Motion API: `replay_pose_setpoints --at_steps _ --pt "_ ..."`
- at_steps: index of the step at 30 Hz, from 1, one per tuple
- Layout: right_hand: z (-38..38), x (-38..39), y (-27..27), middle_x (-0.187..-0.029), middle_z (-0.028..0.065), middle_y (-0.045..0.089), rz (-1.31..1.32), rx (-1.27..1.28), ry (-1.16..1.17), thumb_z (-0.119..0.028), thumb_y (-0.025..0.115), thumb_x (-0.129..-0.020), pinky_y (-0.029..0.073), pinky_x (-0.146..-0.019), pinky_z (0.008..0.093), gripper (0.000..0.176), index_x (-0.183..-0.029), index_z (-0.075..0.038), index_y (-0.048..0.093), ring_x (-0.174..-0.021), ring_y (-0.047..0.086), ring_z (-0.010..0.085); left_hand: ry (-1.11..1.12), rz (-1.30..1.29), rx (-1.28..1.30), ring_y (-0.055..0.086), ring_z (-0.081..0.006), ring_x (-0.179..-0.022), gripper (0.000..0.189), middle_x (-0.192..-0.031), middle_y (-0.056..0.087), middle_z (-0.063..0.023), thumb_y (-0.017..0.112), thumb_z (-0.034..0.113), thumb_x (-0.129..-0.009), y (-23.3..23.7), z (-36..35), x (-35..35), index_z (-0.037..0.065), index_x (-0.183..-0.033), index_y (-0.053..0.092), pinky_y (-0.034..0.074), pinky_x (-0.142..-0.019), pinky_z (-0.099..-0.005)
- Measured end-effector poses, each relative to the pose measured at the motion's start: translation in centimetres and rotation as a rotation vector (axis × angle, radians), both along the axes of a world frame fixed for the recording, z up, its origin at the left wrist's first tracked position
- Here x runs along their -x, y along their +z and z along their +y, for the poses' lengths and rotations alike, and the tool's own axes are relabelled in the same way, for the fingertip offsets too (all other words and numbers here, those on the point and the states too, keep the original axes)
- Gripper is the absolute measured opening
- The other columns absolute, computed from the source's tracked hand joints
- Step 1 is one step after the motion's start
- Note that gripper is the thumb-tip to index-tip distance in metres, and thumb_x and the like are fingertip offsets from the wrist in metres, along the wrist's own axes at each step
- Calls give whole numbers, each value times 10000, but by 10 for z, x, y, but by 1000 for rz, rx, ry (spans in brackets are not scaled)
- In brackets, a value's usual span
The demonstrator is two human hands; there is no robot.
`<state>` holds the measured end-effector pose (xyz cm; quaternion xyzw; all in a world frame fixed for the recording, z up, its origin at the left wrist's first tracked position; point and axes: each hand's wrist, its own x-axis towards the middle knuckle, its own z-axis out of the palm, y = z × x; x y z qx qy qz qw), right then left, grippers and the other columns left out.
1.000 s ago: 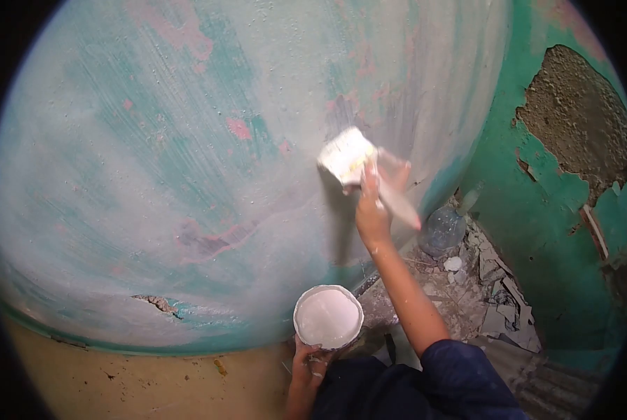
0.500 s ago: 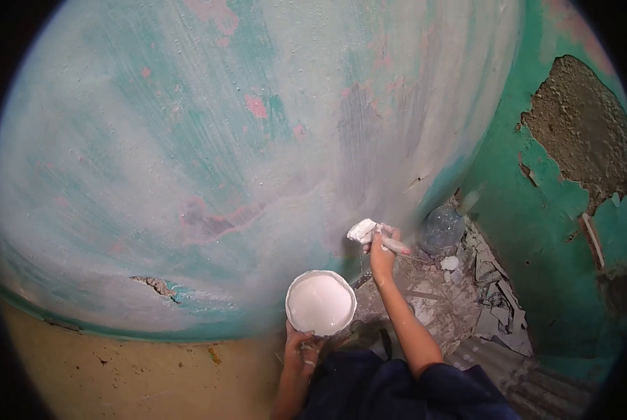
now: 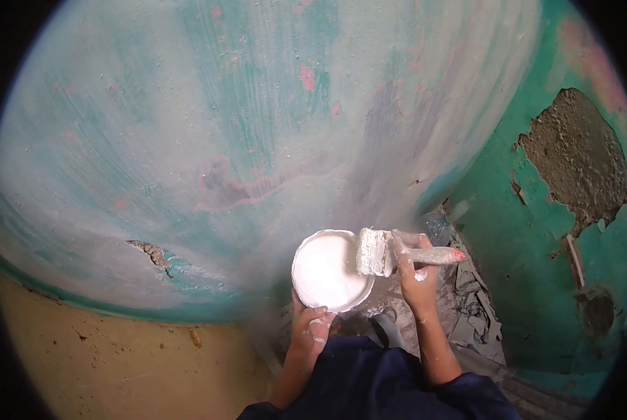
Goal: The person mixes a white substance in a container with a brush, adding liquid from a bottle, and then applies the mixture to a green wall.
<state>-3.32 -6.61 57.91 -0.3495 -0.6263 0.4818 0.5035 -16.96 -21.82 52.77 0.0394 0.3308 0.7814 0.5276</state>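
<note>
My left hand [image 3: 310,329] grips a round bucket [image 3: 299,283] by its lower near side, thumb up against the wall of it. White paint [image 3: 331,269] fills much of the bucket, and its rim is crusted white. In my right hand [image 3: 417,276] is a wide paintbrush [image 3: 376,252], fingers closed around the base of its handle. Thick white paint coats the bristles, which overlap the bucket's right rim in this view. The handle points right and ends in a red tip. White smears show on both hands.
Ahead rises a wall [image 3: 257,133] with streaky white over turquoise and pink patches. A green wall [image 3: 495,182] on the right has a large broken plaster patch [image 3: 576,154]. Rubble [image 3: 476,308] and a clear plastic bottle [image 3: 436,227] lie in the corner below. Yellowish-brown surface [image 3: 131,357] is at lower left.
The paintbrush has come away from near the wall to the bucket's right rim, its bristles now facing left. The bucket has risen and shifted slightly right. The camera view has turned a little.
</note>
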Motion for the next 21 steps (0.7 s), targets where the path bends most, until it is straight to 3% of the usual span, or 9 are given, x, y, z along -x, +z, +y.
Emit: replay_pose_setpoints --at_steps 2,5,9,11,13,18,21 --pt "-3 -3 7 -1017 76 617 7 -21 -19 -40 597 -914 449 -860 267 146 -1045 23 591 -963 565 120 32 -82 -107 434 -316 -1281 826 -1342 420 -151 545 11 -685 -5 5 -4 108 -1453 258 393 -1061 -487" --pt "-6 -8 15 -998 69 606 22 -56 -89 -36 587 -919 449 -848 261 139 -1047 10 560 -953 564 114 7 -94 -129 445 -322 -1277 833 -1363 427 -156 544 24 -690 -27 7 -6 96 -1468 259 397 -1051 -475" --pt "-2 -22 27 -972 49 572 4 -82 -124 -52 599 -916 445 -798 242 180 -1069 -11 515 -899 542 96 37 -163 -116 476 -316 -1248 800 -1363 448 -160 549 34 -693 -22 15 -18 55 -1448 289 397 -1043 -457" --pt "7 -31 27 -960 41 562 9 -129 -125 -48 603 -910 441 -780 234 178 -1064 -14 521 -886 532 90 -19 -124 -112 435 -342 -1303 785 -1407 440 -161 557 109 -695 -21 20 -22 21 -1436 316 341 -1088 -521" --pt "15 -41 34 -952 36 556 -5 -154 -132 -37 605 -906 439 -782 232 175 -1058 -17 520 -890 527 86 -31 -131 -114 439 -337 -1301 783 -1408 442 -162 557 115 -696 -22 26 -29 16 -1435 317 339 -1093 -515" --pt "33 -67 46 -1002 79 610 -24 -141 -77 -7 616 -866 464 -840 283 180 -1044 7 588 -931 585 143 -63 -172 -93 439 -323 -1306 777 -1403 453 -169 554 119 -701 -17 45 -53 5 -1433 318 326 -1110 -504" --pt "49 -81 59 -976 120 657 -176 -303 16 16 634 -812 492 -827 316 192 -1003 13 649 -896 639 214 -80 -180 -106 429 -329 -1313 786 -1409 441 -167 555 105 -702 -11 62 -76 4 -1439 303 324 -1116 -506"
